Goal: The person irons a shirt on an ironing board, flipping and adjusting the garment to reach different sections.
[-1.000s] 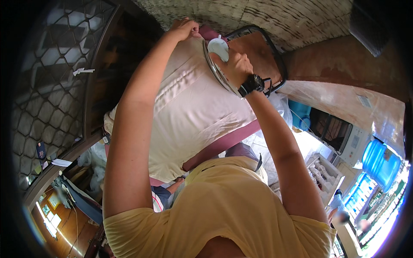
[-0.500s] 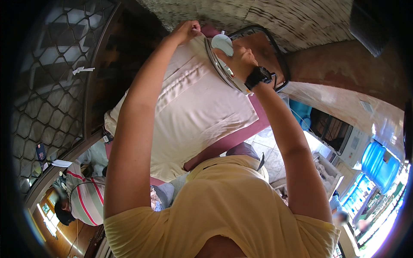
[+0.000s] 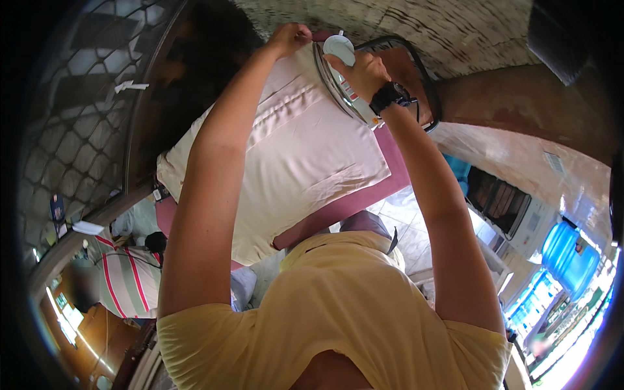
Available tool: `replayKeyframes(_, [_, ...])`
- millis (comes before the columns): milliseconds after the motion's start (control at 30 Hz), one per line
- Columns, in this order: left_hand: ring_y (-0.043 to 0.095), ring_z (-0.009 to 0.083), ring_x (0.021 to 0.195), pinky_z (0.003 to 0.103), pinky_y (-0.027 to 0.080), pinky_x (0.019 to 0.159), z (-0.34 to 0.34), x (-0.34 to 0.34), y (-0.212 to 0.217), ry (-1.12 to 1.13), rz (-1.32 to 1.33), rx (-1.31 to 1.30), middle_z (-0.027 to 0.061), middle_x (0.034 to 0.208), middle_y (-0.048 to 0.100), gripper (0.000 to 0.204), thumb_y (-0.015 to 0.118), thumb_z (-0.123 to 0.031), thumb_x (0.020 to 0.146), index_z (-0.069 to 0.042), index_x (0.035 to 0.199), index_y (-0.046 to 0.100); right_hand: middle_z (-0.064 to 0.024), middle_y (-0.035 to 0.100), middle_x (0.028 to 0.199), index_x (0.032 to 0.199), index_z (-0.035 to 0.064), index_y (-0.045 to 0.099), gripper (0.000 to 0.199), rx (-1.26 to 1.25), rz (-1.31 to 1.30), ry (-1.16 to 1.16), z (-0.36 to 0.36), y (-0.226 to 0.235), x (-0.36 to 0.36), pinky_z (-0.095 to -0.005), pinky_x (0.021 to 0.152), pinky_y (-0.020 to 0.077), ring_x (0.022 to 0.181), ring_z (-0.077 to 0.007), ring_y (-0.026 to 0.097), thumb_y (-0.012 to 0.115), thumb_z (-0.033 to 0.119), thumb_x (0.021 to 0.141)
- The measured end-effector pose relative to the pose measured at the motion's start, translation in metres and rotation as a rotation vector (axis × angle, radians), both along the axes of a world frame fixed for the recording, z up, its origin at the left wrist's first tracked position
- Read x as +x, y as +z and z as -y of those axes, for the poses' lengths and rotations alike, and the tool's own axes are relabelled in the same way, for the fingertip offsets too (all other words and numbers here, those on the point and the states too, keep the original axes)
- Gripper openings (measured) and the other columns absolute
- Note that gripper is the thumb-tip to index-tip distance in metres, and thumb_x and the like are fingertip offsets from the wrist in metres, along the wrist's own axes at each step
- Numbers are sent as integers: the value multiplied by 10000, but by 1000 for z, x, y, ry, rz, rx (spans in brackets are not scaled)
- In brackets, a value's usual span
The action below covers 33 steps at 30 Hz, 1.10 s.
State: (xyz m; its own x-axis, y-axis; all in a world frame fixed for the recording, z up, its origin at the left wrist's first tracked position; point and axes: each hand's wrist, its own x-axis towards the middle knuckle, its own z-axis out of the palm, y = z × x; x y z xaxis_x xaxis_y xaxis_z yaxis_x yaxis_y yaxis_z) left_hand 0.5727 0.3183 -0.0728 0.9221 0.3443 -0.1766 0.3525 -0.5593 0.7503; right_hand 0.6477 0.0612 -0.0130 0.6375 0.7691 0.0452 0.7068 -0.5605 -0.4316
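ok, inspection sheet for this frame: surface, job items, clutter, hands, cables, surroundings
Surface: maroon padded board, mostly covered by cloth.
Job's things: pale pink garment spread flat on the board; iron with white top at the garment's far edge.
Clutter: nothing seen on the board.
Grippers: left hand pinches the garment's far edge; right hand, black wristwatch on the wrist, grips the iron.
Cables: dark cord loops beyond the iron.
Surroundings: mesh window left; blue water jugs right; a person in a striped shirt lower left.
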Motion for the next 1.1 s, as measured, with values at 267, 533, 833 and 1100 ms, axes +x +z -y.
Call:
replayKeyframes(267, [514,392,1107,507,405,948,157,-159,57,344,397,568,177,1220,538,486,653,-60,829,-119,1298,539,-238,699,813,1015,33,721,757,51,-150,107,62,71,-49,-443,759,568,821,-364,707,609,738,762])
replayKeyframes(533, [429,308,1270,502,316,1097,367,-274,11,41,135,436,46,1399,484,499,628,-292,892,-169,1367,537,-201,705,846,1088,126,722,671,-104,-201,701,61,52,-123,-468,727,567,803,-372,698,594,712,789])
replayKeyframes(833, [369,302,1346,493,275,1134,381,-279,13,40,136,473,10,1471,436,540,615,-290,907,-158,1414,482,-219,692,855,876,64,705,744,-204,-175,879,-16,53,-161,-510,804,522,870,-414,668,258,651,975])
replayKeyframes(1100, [502,295,1185,451,394,1008,403,-365,17,286,180,314,81,1271,552,442,633,-48,804,-138,1236,609,-203,656,713,825,84,702,587,-348,-118,1258,84,48,-153,-493,673,523,707,-400,645,325,490,1020])
